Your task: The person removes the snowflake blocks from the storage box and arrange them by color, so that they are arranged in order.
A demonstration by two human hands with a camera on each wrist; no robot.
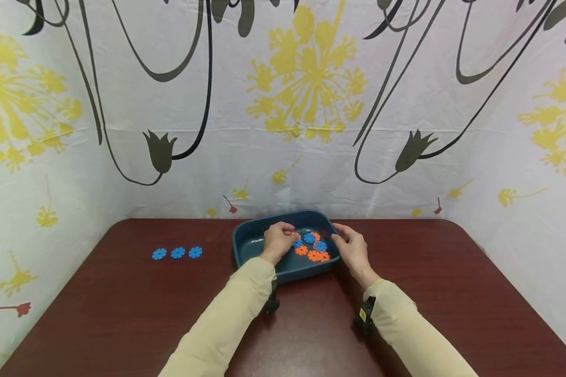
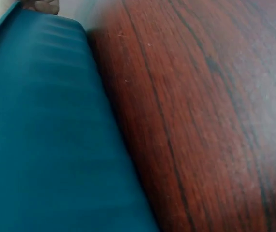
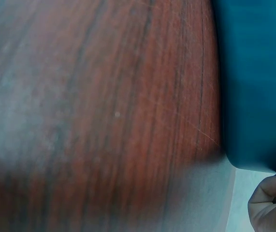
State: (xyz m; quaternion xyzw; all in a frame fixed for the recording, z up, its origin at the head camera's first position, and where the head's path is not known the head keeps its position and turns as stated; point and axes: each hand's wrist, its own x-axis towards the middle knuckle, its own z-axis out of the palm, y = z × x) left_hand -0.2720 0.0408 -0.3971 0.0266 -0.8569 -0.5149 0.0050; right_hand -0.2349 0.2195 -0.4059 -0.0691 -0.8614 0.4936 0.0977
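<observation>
A dark blue-green plastic tray point(image 1: 250, 245) stands near the far edge of the table, slightly askew. Inside it, mostly at its right end, lie several notched flower-shaped discs, some orange point(image 1: 301, 250), some blue point(image 1: 320, 245). My left hand point(image 1: 278, 242) reaches over the near rim into the tray, its bent fingertips right at a blue disc point(image 1: 296, 243) and an orange one; I cannot tell whether it pinches either. With thumb and fingers, my right hand point(image 1: 352, 250) grips the tray's right rim. Both wrist views show mainly the tray's outer wall point(image 2: 65, 125).
Three blue discs point(image 1: 177, 253) lie in a row on the dark red wood-grain table point(image 1: 122, 303), left of the tray. White cloth walls point(image 1: 207, 183) with printed flowers enclose the back and sides.
</observation>
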